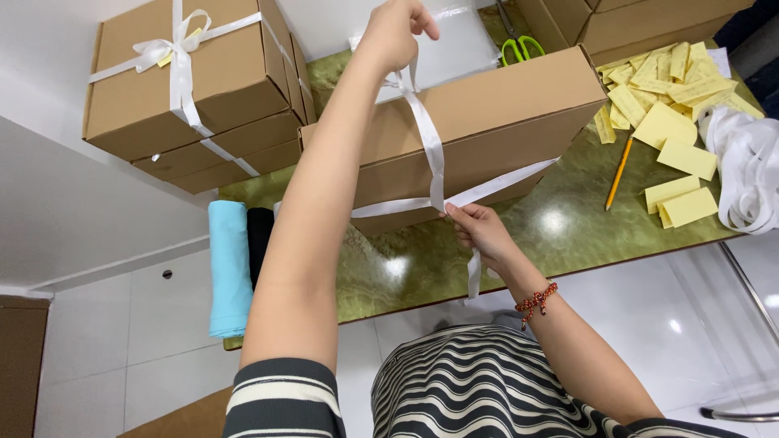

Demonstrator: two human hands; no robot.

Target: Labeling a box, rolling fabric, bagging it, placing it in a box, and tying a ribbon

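Closest to us, the right hand [480,229] pinches the white ribbon [430,138] at the near bottom edge of the cardboard box [495,122], fingers closed where the two bands cross, which looks meant to keep the crossing from slipping. A loose tail dangles below that hand. The box sits tilted on the green marbled tabletop [560,227], its near face towards the person; plain matte brown card, flat and rectangular, with satin ribbon stretched taut over it. Up over the box's top edge, the left hand [395,32] grips the other end, fingers shut, pulling upward to hold tension. Left of the box lie a pale blue fabric roll [230,268] and a black one. Right of it, a pencil [619,172] and yellow paper slips [673,113]. Behind-left stands a stack of boxes [191,89], already bowed; behind, green-handled scissors [519,49].
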